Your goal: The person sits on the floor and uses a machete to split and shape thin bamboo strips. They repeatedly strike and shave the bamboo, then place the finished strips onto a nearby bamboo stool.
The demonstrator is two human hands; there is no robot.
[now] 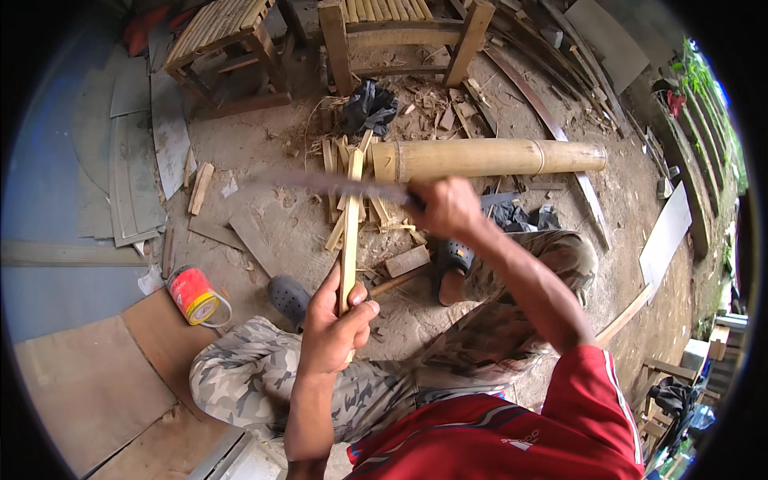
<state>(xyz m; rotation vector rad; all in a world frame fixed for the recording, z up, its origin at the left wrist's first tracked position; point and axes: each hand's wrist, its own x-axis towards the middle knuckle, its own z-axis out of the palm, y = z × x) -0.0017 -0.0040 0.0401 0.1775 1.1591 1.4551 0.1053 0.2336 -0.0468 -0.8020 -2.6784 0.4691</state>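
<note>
My left hand [334, 320] is closed round the lower end of a split bamboo strip [350, 226], which points away from me. In my right hand [452, 210] is the dark handle of a machete [344, 186]. Its blade reaches left across the upper part of the strip and is smeared by motion. Whether blade and strip touch, I cannot tell. Beyond my right hand a thick bamboo pole [488, 158] lies crosswise on the ground. Several split bamboo pieces [330, 172] lie beside its left end.
Two bamboo-topped wooden stools [216, 36] [400, 40] stand at the far side. A black plastic bag [370, 108] lies among wood scraps. On the left are a red and yellow can [192, 294] and flat boards [88, 348]. Long planks [552, 124] lie at the right.
</note>
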